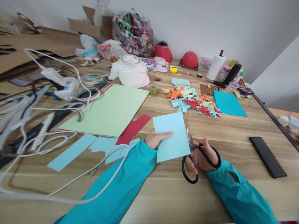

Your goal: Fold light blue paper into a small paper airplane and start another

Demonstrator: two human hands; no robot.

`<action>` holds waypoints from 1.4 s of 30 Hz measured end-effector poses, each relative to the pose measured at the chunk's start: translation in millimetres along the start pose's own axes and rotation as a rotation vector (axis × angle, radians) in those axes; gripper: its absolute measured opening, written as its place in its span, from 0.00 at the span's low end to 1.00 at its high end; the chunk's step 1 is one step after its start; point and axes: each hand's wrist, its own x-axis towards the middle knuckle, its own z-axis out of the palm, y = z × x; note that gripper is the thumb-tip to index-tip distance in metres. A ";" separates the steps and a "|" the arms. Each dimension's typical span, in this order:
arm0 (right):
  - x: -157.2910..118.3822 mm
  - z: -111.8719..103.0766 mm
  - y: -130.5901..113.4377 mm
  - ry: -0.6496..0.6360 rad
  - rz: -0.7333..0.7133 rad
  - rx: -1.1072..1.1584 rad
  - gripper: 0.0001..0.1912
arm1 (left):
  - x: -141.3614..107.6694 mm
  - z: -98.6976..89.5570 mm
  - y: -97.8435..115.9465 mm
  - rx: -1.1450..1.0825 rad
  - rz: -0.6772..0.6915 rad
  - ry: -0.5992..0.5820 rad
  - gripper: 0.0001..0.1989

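My left hand pinches a light blue sheet of paper by its left side, the thumb lying across the front. In my right hand is a pair of black-handled scissors, my fingers through the loops. Its blades point up and away along the sheet's right edge; whether they touch the paper I cannot tell. Light blue paper strips and a red paper piece lie left of my left hand. Beyond the sheet is a pile of folded paper shapes in orange, red, blue and pale yellow.
Large pale green sheets lie at left, near tangled white cables that cross over my left sleeve. A black phone rests at right. Turquoise paper, a yellow tape measure and a paper roll are farther back.
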 end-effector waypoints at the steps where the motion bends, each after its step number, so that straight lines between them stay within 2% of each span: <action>1: 0.2 0.0 0.2 0.007 -0.002 -0.004 0.41 | -0.4 0.4 0.4 0.000 0.001 0.005 0.27; 9: 2.5 2.0 1.0 0.072 -0.038 -0.012 0.42 | -0.4 -1.0 2.0 0.013 0.008 -0.002 0.29; 17: 2.6 4.4 0.4 0.157 -0.100 0.008 0.44 | 4.3 -2.2 1.8 -0.015 0.032 0.099 0.28; 27: 2.9 3.3 -0.5 0.077 -0.055 0.014 0.42 | -1.0 0.6 -0.8 0.012 -0.027 -0.002 0.27; 33: 4.2 5.0 1.7 0.142 -0.088 0.004 0.43 | -2.9 3.4 -1.5 0.014 -0.029 0.027 0.25; 38: 4.8 2.1 2.0 0.176 -0.103 -0.002 0.45 | 5.4 -1.4 -4.8 -0.013 0.002 0.041 0.29; 42: 4.2 0.8 2.5 0.163 -0.103 -0.003 0.45 | 3.9 -1.3 -2.5 -0.011 -0.026 -0.004 0.31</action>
